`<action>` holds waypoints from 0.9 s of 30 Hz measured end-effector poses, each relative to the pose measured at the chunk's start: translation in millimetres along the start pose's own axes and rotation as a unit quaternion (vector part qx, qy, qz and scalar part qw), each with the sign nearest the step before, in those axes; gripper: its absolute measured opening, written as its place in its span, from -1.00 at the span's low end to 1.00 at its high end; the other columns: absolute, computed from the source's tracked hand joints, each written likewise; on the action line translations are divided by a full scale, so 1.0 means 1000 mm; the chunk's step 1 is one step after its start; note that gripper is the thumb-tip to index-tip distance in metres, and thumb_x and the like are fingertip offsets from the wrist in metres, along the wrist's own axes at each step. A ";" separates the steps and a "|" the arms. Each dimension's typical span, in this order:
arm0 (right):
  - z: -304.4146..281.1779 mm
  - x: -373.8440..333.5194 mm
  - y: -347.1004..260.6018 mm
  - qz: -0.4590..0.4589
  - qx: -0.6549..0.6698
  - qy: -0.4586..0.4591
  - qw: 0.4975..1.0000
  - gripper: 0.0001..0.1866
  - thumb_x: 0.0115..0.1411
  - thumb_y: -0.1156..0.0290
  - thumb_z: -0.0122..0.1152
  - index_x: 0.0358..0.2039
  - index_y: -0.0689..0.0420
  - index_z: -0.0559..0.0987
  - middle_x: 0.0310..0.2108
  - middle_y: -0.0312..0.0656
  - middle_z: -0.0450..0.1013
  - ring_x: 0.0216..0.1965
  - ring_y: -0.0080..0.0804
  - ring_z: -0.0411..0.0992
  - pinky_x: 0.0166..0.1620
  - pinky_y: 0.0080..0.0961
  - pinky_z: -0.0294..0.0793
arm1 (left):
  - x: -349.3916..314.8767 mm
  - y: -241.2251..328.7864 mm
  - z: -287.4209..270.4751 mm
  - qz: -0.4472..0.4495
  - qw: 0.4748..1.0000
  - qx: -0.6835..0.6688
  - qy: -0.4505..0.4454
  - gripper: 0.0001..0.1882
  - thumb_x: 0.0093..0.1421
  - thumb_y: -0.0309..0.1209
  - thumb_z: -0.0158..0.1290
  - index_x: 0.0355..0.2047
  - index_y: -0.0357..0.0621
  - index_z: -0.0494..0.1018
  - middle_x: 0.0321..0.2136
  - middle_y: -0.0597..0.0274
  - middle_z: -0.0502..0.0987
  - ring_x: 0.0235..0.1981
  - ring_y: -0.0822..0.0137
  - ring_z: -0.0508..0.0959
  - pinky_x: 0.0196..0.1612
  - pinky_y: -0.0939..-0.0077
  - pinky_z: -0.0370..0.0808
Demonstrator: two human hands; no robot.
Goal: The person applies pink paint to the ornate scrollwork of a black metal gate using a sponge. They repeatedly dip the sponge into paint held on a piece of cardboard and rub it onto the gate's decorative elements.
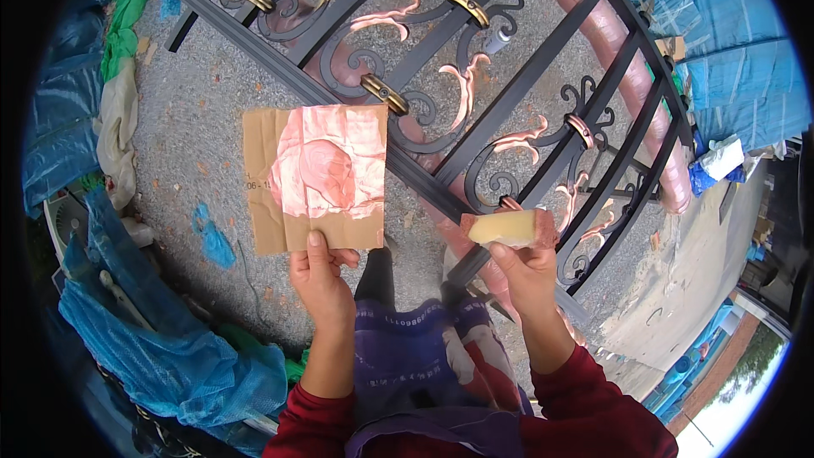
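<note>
My left hand (322,282) grips the lower edge of a flat piece of brown cardboard (259,153), thumb on top. Shiny copper-pink paint (326,174) is smeared over much of its face, thickest in the middle. Between the fingers of my right hand (527,278) is a pale yellow sponge (502,227), its ends stained copper-pink. The sponge is held over the near side of a black metal gate panel (432,191); whether they touch I cannot tell. Scrolled leaves (462,89) on the panel are copper-pink, and its collars (468,8) are gold or copper.
Beneath the panel run pink plastic-wrapped supports (674,178). Blue sheeting (729,42) covers things at the right, and blue mesh (178,365) lies at the lower left. A blue scrap (214,237) rests on the gravelly ground. A white cup-like object (498,39) shows between bars.
</note>
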State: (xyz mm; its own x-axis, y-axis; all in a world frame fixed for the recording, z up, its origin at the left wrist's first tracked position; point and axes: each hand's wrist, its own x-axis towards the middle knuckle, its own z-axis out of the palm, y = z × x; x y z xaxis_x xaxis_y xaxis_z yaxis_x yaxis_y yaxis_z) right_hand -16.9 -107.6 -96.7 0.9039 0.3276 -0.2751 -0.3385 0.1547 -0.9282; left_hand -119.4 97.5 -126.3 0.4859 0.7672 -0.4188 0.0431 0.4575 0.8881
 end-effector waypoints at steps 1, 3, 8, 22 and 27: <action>0.016 0.007 0.002 0.003 -0.003 -0.005 1.000 -0.59 0.16 0.64 0.25 0.04 0.31 0.45 -0.03 -0.17 0.46 -0.01 -0.45 0.42 0.09 -0.44 0.37 | 0.011 0.005 -0.008 -0.008 1.000 0.005 0.003 -0.71 0.39 -0.23 -0.06 -0.20 -0.24 0.41 -0.49 0.20 0.55 -0.59 0.48 0.47 -0.50 0.62 0.40; 0.038 0.018 0.009 0.010 0.002 -0.021 1.000 -0.61 0.16 0.64 0.25 0.03 0.29 0.46 -0.04 -0.18 0.46 0.00 -0.44 0.42 0.10 -0.43 0.36 | 0.031 0.016 -0.017 -0.019 1.000 0.013 0.001 -0.71 0.39 -0.22 -0.06 -0.21 -0.25 0.41 -0.49 0.20 0.55 -0.58 0.48 0.48 -0.50 0.61 0.40; 0.086 0.048 0.004 -0.035 -0.036 -0.015 0.999 -0.65 0.15 0.61 0.27 -0.03 0.28 0.49 -0.04 -0.17 0.44 -0.03 -0.44 0.41 0.08 -0.46 0.36 | 0.070 0.040 -0.022 0.001 0.998 0.053 -0.016 -0.69 0.39 -0.21 -0.07 -0.23 -0.26 0.42 -0.48 0.20 0.55 -0.55 0.47 0.50 -0.48 0.61 0.41; 0.142 0.147 -0.009 -0.188 -0.388 -0.120 0.894 -0.68 0.07 0.61 0.28 -0.11 0.29 0.54 -0.06 -0.10 0.44 -0.01 -0.32 0.38 0.09 -0.43 0.33 | 0.093 0.032 0.014 -0.044 0.998 -0.007 -0.046 -0.75 0.35 -0.34 0.02 -0.14 -0.31 0.48 -0.49 0.24 0.56 -0.52 0.51 0.53 -0.44 0.67 0.43; 0.149 0.163 -0.005 -0.221 -0.464 -0.138 0.846 -0.68 0.02 0.62 0.27 -0.14 0.30 0.56 -0.11 -0.12 0.49 -0.02 -0.28 0.38 0.08 -0.41 0.32 | 0.092 0.028 0.020 -0.066 0.997 -0.022 -0.019 -0.74 0.35 -0.34 0.02 -0.15 -0.33 0.48 -0.48 0.22 0.56 -0.51 0.50 0.54 -0.43 0.66 0.44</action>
State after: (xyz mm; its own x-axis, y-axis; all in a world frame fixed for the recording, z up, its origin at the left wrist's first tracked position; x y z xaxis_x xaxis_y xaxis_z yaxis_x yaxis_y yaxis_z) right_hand 92.7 83.5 -100.0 0.7500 0.6537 0.1007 0.4842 -0.4389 -0.7569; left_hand -56.3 171.6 -135.9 0.5111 0.6814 -0.5238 0.0706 0.5741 0.8157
